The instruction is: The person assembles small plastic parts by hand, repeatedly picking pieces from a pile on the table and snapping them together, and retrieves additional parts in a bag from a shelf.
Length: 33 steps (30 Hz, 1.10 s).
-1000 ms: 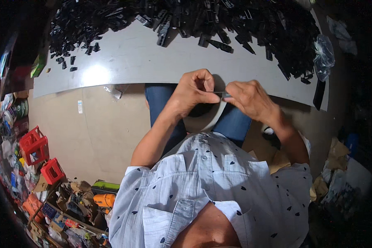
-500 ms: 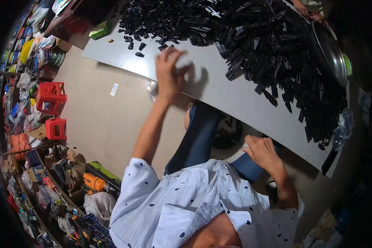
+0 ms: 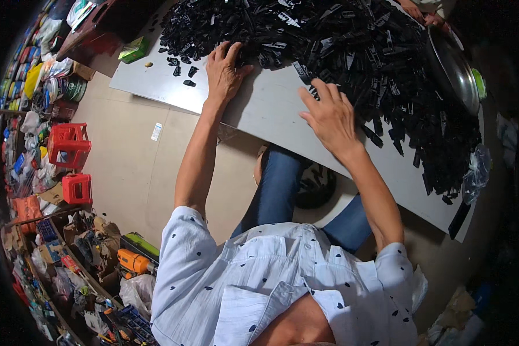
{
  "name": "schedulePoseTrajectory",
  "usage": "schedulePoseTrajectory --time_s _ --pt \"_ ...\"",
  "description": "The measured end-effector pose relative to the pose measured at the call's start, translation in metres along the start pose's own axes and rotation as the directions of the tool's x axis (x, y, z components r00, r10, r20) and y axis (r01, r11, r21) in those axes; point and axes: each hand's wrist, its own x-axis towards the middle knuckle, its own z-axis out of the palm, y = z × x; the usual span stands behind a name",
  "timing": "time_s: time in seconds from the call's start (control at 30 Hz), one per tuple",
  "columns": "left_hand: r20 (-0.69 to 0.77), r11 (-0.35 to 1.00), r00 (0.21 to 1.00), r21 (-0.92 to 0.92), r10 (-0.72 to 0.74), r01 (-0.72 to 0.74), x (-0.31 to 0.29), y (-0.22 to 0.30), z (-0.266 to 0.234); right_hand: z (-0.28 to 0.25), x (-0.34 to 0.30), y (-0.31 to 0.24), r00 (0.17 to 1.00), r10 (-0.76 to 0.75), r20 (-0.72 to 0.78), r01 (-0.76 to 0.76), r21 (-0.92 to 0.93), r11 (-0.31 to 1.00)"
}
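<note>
A wide heap of small black plastic parts [image 3: 352, 63] covers much of the grey-white table [image 3: 271, 109]. At the heap's left front edge my left hand [image 3: 225, 75] reaches in, fingers stretched and apart, its tips touching or just above the parts. My right hand [image 3: 330, 121] hovers by the front middle of the heap, fingers spread and thumb out, nothing visible in it. Below the table edge, between my knees, a dark round container [image 3: 318, 187] has black pieces in it.
A shiny metal basin [image 3: 455, 72] stands tilted at the table's right, near another person's hands [image 3: 424, 14]. A green box [image 3: 134, 51] sits at the left corner. Red stools [image 3: 69, 145], crowded shelves and an orange power drill [image 3: 134, 261] are at left. A clear bag [image 3: 477, 173] hangs at right.
My right hand has risen from beside my lap, below the table edge, to the heap and its fingers have spread. My left hand has moved forward onto the heap's edge.
</note>
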Motion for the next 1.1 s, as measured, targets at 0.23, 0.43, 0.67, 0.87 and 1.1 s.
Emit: schedulePoseTrajectory --time_s 0.23,0.43,0.67,0.87,1.1 --pt "0.032 0.998 0.999 -0.046 0.041 -0.040 -0.029 0.041 -0.006 0.020 -0.028 0.010 0.999 -0.021 0.032 0.023 -0.056 0.998" --pt "0.101 0.994 0.992 -0.086 0.072 -0.063 -0.062 0.093 -0.005 -0.005 -0.068 0.023 0.994 -0.110 0.027 0.111 -0.030 0.993" --pt "0.150 0.983 0.972 -0.072 0.179 -0.170 -0.096 0.158 0.003 -0.036 -0.108 0.031 0.989 -0.140 0.040 0.143 -0.087 0.986" --pt "0.198 0.959 0.951 -0.208 0.236 -0.195 -0.099 0.192 0.022 -0.052 -0.137 0.049 0.986 -0.139 0.090 0.148 -0.102 0.984" --pt "0.167 0.861 0.954 -0.490 0.249 -0.139 -0.084 0.178 0.024 -0.060 -0.159 0.071 0.999 -0.036 -0.002 0.035 -0.175 0.984"
